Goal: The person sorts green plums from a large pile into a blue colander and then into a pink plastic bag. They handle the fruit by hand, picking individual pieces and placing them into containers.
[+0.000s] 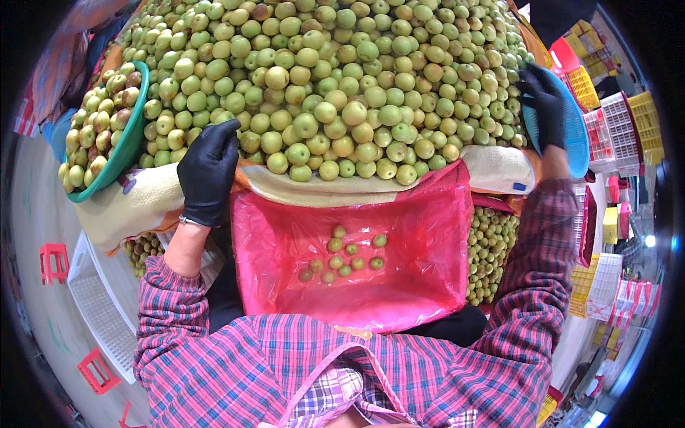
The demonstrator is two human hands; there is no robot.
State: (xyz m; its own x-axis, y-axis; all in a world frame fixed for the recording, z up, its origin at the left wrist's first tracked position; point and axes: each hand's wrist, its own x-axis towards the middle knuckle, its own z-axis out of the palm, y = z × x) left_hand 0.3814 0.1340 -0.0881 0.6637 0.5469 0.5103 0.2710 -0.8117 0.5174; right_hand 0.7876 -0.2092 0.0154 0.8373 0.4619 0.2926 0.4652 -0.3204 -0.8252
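A big heap of round green fruits (332,80) covers the surface before me. My left hand (210,166), in a black glove, rests at the heap's front edge by the fruits; its fingers are curled and whether a fruit is inside cannot be told. My right hand (543,104), gloved in black and slightly blurred, is over the near side of a blue plastic basket (570,128) at the heap's right edge. Between my arms stands a crate lined with pink plastic film (353,299), with several green fruits (345,262) on its bottom. At left, a green plastic basket (136,123) holds brown-blotched fruits.
A towel (326,192) lines the heap's front edge. Below it, more fruits (489,251) lie right of the pink-lined crate. A white plastic crate (101,299) and red stools (99,372) stand at left. Stacked yellow (647,125) and white crates are at right. Another person's sleeve (59,75) shows upper left.
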